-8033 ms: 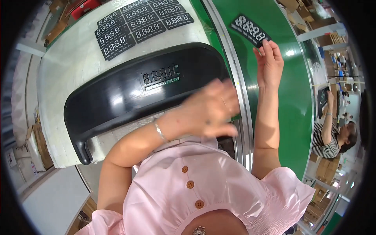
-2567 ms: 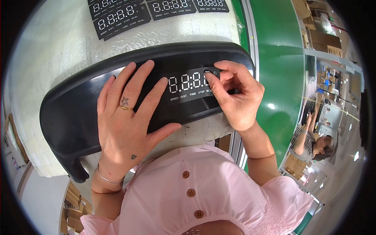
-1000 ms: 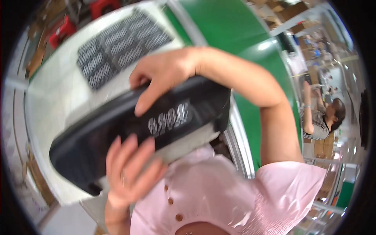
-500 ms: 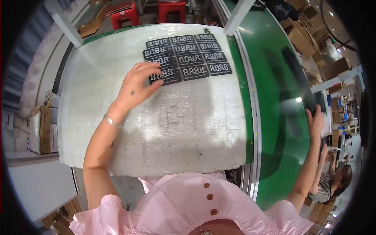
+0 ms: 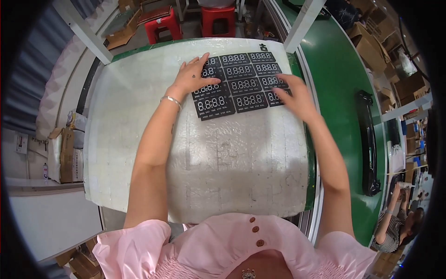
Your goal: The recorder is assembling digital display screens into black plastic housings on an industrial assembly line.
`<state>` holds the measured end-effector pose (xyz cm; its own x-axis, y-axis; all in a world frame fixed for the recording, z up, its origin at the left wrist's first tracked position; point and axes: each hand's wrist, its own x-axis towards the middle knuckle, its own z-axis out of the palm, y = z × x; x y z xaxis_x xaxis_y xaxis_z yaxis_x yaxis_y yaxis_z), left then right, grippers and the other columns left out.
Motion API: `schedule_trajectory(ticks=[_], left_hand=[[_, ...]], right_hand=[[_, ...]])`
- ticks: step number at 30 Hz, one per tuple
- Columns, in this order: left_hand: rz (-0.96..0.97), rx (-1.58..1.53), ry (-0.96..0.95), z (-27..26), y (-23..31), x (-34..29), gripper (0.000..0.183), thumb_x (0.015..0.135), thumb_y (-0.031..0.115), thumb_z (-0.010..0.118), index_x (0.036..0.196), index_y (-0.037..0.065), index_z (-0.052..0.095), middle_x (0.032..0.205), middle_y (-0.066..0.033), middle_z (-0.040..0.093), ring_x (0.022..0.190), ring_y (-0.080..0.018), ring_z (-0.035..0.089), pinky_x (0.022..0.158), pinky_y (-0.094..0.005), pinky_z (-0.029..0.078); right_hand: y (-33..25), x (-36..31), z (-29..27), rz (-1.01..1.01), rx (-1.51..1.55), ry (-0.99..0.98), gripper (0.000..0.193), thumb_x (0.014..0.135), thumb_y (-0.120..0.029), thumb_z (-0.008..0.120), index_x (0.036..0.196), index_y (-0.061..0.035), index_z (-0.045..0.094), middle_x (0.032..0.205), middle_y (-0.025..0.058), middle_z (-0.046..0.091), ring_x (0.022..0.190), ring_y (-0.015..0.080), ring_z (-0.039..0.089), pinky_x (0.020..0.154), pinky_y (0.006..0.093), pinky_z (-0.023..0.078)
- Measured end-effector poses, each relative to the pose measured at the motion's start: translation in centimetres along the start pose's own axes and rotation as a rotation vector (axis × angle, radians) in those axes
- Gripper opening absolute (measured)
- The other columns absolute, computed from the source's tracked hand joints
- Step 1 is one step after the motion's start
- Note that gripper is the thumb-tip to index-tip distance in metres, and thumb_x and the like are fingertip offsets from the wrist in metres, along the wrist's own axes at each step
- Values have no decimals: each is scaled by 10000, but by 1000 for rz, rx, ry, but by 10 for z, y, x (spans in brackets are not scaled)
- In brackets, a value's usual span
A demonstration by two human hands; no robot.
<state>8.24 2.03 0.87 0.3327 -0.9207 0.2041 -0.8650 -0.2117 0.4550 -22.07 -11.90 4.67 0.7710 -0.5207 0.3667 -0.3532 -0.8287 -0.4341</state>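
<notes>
As the left hand and the right hand reach over the block of black labels, the step in hand seems to be handling or straightening these labels, set out in four rows by three columns on the white-topped counter. The left hand has its fingers spread across the block's left column, thumb toward the middle; the right hand is over the lower right corner of the block, thumb and fingers apart. Neither hand appears to pinch anything, though whether the fingertips press on the labels is hard to tell from this height. Lifting one label, I judge, would call for a fingertip under a thin edge, with more care in the left column, where labels overlap.

To the right of the block, past a metal rail, a long black casing lies on a green belt, seen nearly edge-on. A pale post rises past the block's far right corner, and two red stools stand beyond its far side. A co-worker is well off to its right. The hands themselves hide parts of several labels in the outer columns.
</notes>
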Motion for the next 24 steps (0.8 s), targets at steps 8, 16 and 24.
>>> schedule_trajectory(ticks=[8, 16, 24], left_hand=[[78, -16, 286, 5, 12, -2, 612, 646, 285, 795, 1198, 139, 576, 938, -93, 678, 934, -273, 606, 884, -387, 433], [119, -24, 418, -11, 13, 5, 252, 707, 231, 741, 931, 129, 686, 717, -85, 652, 709, -267, 616, 705, -359, 463], [220, 42, 441, -17, 21, 6, 443, 701, 366, 762, 999, 53, 664, 943, -126, 661, 920, -311, 588, 833, -410, 441]], right_hand=[[-44, 102, 136, -261, -7, 249, 460, 765, -258, 711, 1188, -111, 601, 1165, 74, 607, 1212, 292, 466, 1026, 433, 336], [-60, 106, 125, -241, 68, 361, 300, 722, -198, 727, 1020, -188, 698, 1108, -25, 639, 1203, 238, 465, 1024, 423, 310], [-64, 100, 122, -390, -166, 694, 122, 777, -237, 597, 834, -167, 679, 985, -10, 664, 1078, 234, 540, 895, 455, 395]])
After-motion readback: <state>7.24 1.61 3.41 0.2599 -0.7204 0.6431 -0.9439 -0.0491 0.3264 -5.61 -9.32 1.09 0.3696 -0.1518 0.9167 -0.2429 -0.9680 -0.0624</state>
